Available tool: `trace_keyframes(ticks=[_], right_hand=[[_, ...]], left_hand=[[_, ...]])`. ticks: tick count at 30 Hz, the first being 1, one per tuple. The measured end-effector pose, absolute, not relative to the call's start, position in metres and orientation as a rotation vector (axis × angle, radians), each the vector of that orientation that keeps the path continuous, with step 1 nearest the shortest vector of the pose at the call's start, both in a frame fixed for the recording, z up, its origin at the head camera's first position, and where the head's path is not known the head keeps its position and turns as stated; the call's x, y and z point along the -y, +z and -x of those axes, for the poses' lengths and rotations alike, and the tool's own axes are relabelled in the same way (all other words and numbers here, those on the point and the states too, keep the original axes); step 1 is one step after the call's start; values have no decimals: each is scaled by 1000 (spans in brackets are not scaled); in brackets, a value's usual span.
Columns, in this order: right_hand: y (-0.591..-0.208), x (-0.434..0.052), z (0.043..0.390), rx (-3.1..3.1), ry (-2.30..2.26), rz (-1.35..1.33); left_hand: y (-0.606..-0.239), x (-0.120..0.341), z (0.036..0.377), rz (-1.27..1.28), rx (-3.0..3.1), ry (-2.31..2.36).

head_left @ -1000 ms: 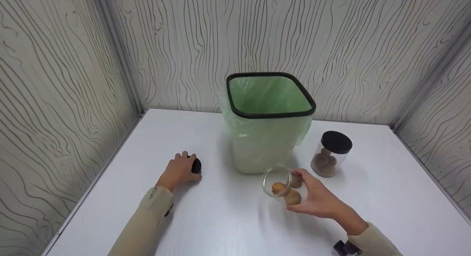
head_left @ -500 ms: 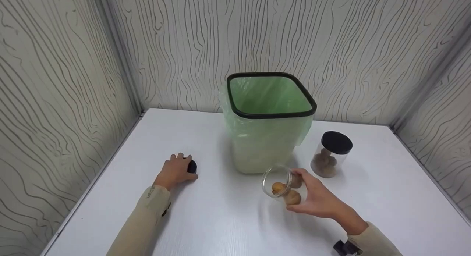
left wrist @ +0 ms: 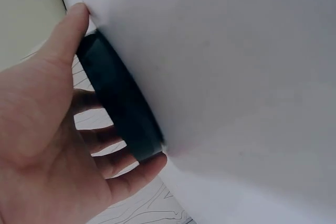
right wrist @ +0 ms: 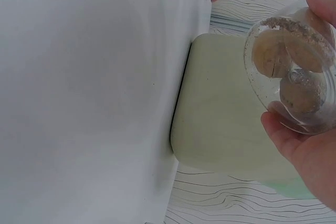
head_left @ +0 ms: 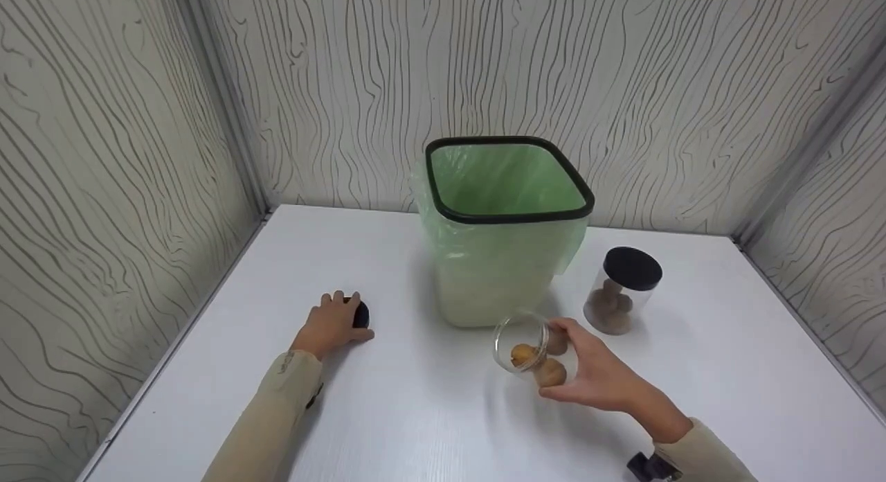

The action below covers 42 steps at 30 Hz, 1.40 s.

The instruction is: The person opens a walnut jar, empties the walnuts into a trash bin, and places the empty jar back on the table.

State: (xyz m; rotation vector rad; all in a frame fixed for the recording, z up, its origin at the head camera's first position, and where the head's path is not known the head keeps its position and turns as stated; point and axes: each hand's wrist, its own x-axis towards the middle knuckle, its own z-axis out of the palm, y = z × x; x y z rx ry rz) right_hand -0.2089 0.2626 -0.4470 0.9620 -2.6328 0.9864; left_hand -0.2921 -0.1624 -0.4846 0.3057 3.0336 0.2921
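A white table in a small corner with wavy-line walls

The white table [head_left: 387, 426] has walls on three sides. The walls [head_left: 104, 156] are pale with thin dark wavy lines, like wood grain. Grey strips [head_left: 235, 129] run down the two back corners. The light is soft and even, and shadows are faint.

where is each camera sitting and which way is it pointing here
Head: worn on the head, looking forward and down at the bin, both hands and sleeves.
Left wrist: looks along the left hand gripping the black lid on the table.
Right wrist: looks past the right hand holding the open jar; it shares the bin with the head view.
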Motion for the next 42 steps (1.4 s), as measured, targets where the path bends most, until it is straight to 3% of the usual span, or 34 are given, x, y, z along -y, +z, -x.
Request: trace_keyframes(ticks=[14, 21, 36, 42], right_hand=[[-445, -262, 209, 2635, 999, -944], [-444, -262, 209, 2647, 989, -925], [-441, -263, 208, 2639, 999, -916], [-438, -263, 207, 2645, 980, -885]], left_hand=[[-481, 162, 291, -271, -3009, 347], [-457, 146, 301, -342, -3087, 385], [-381, 79, 278, -553, -3142, 1525], [-356, 55, 271, -709, -3117, 1643]])
